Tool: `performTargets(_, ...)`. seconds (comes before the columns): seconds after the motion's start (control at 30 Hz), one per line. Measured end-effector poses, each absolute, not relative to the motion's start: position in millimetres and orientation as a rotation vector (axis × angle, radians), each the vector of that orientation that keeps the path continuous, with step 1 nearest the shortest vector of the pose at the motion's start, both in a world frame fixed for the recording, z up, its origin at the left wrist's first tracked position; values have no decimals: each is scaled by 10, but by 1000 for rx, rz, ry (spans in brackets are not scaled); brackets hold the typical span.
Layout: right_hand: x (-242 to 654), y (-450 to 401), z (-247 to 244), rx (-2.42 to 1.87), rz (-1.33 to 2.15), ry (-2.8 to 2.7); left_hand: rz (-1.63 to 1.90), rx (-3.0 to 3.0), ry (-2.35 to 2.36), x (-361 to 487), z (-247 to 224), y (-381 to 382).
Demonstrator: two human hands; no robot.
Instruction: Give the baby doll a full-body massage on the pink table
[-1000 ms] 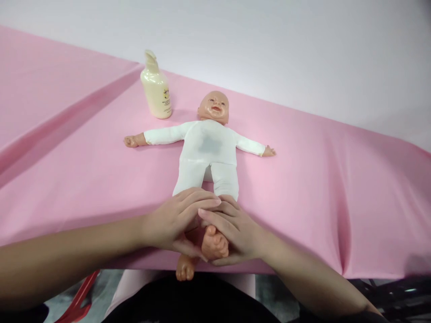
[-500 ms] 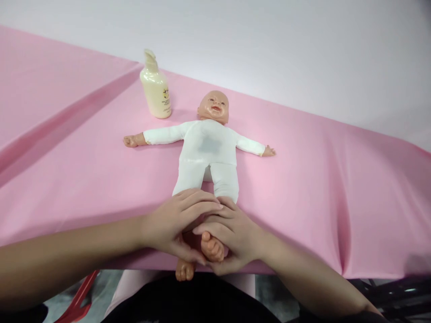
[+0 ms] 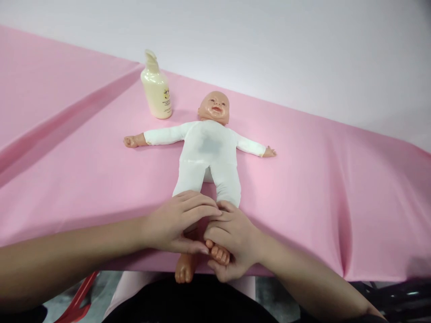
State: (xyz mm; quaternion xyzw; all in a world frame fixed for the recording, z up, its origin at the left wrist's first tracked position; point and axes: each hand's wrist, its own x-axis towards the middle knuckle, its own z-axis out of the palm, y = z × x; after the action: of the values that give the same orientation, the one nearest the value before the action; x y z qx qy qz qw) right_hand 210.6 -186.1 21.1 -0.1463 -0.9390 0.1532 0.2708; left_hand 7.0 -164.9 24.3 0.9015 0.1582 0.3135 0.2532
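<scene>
A baby doll (image 3: 208, 152) with a white cloth body and a grey stain on its chest lies on its back, arms spread, feet toward me. My right hand (image 3: 235, 237) is closed around the doll's foot (image 3: 220, 253) on the right, with the toes poking out between thumb and fingers. Over the lower legs, my left hand (image 3: 185, 220) is cupped with fingers stretched out. Its fingertips touch the back of my right hand, and its thumb tip is by the toes. The doll's other foot (image 3: 184, 268) hangs at the table edge below my left hand.
A cream pump bottle (image 3: 157, 92) stands upright beyond the doll's outstretched arm on the left. Pink cloth (image 3: 296, 179) with folds covers the table. Behind it is a white surface (image 3: 269, 49). Red legs of something (image 3: 79, 300) show below the table at left.
My right hand has shifted slightly down and right with the foot, which is turned and more tightly wrapped. The gap between the doll's legs has widened. My left hand stays almost in place.
</scene>
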Motion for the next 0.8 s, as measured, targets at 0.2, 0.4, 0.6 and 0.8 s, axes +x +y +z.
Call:
performTargets(0.2,2077,-1930,219,-466,643,-2406,857,2417,388,80,258,-1653)
performTargets(0.4,2082,-1926,316,-419,760,-2314,860,2403,361,66,255,-1652)
performTargets(0.6,2112,-1932,322,-405,800,-2128,922,2449,407,65,246,-1653)
performTargets(0.8,2115,-1919,218,-394,740,-2003,914,2398,502,76,268,-1675)
